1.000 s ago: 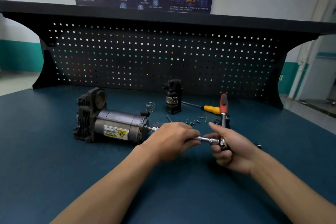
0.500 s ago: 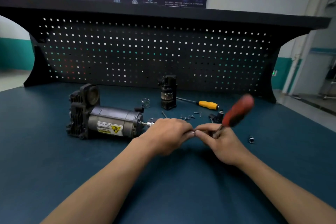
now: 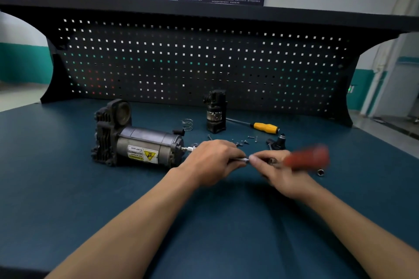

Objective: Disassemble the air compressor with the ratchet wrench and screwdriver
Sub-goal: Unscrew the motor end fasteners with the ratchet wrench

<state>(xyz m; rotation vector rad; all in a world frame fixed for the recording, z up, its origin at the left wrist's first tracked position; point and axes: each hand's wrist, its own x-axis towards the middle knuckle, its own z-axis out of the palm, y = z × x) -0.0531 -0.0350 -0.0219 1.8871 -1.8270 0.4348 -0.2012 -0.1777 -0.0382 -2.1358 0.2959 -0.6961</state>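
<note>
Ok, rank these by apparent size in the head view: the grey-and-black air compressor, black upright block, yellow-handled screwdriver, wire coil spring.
1. grey-and-black air compressor
2. black upright block is bulkier, and the yellow-handled screwdriver is longer but thinner, so their order is unsure
3. wire coil spring

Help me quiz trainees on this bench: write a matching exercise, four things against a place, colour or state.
1 spring
2 screwdriver
3 ratchet wrench
4 loose socket

a gripped by the right hand, blurred
b yellow handle
c lying just right of that hand
d behind the air compressor

Pairs: 1-d, 2-b, 3-a, 4-c
</note>
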